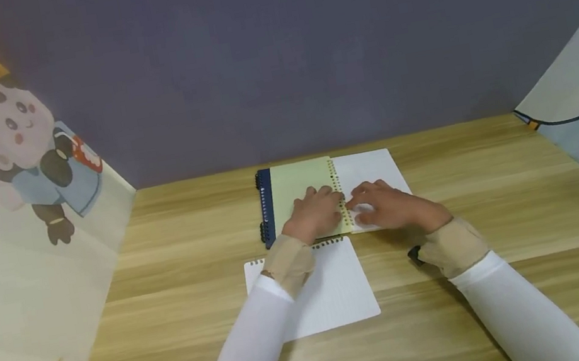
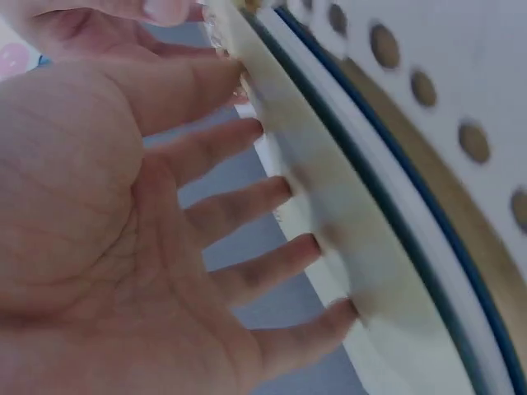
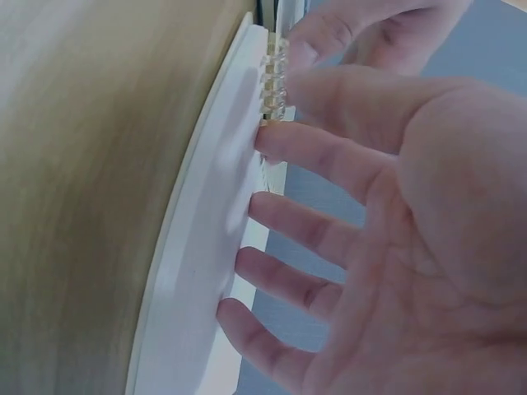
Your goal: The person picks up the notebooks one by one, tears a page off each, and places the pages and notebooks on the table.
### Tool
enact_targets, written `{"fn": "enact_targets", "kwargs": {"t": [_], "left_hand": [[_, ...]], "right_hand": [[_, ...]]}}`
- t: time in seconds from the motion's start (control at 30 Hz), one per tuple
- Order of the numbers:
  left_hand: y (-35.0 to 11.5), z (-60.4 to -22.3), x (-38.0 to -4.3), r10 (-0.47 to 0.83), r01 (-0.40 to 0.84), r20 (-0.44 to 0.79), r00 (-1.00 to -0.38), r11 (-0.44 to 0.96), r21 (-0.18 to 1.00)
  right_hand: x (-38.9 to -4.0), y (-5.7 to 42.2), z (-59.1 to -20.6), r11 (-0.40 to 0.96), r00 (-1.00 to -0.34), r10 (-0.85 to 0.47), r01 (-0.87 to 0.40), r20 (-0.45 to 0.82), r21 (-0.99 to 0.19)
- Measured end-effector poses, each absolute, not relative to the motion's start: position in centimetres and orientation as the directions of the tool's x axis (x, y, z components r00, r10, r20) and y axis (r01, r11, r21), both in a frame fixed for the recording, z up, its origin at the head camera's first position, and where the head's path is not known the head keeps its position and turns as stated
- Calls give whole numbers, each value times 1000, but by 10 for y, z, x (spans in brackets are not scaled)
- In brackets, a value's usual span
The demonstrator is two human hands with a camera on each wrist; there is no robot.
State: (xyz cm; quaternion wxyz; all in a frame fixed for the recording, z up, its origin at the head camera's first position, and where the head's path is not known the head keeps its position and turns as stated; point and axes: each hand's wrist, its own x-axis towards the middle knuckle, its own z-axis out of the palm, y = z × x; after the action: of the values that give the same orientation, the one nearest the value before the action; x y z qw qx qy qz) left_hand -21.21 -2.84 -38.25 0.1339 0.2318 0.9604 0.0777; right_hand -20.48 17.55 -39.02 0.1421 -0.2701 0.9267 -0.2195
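Note:
A pale yellow-green notebook cover [image 1: 297,178] lies flat on a dark blue ring binder cover [image 1: 268,209], whose left edge shows. Right of it is a white page [image 1: 371,170], joined to it along a clear ring binding [image 3: 275,78]. My left hand [image 1: 317,211] rests its spread fingertips [image 2: 276,191] on the green cover beside the rings. On the white page my right hand [image 1: 388,205] sets its fingertips [image 3: 247,262]. Both thumbs come close together at the near end of the binding.
A white lined sheet [image 1: 333,301] with punched holes along its top lies on the wooden table [image 1: 181,288], partly under my left forearm. A dark wall [image 1: 270,62] rises behind the table, and a wall with a cartoon figure [image 1: 30,141] stands at the left.

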Motion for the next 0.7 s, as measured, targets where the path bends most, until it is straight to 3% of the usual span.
{"fn": "enact_targets", "kwargs": {"t": [0.4, 0.7], "left_hand": [[-28, -384, -208, 423, 369, -276, -863, 901, 228], [-26, -384, -212, 414, 350, -297, -860, 904, 246]], "right_hand": [[-220, 173, -383, 730, -771, -612, -467, -175, -499], [-262, 166, -373, 819, -786, -544, -422, -293, -389]]}}
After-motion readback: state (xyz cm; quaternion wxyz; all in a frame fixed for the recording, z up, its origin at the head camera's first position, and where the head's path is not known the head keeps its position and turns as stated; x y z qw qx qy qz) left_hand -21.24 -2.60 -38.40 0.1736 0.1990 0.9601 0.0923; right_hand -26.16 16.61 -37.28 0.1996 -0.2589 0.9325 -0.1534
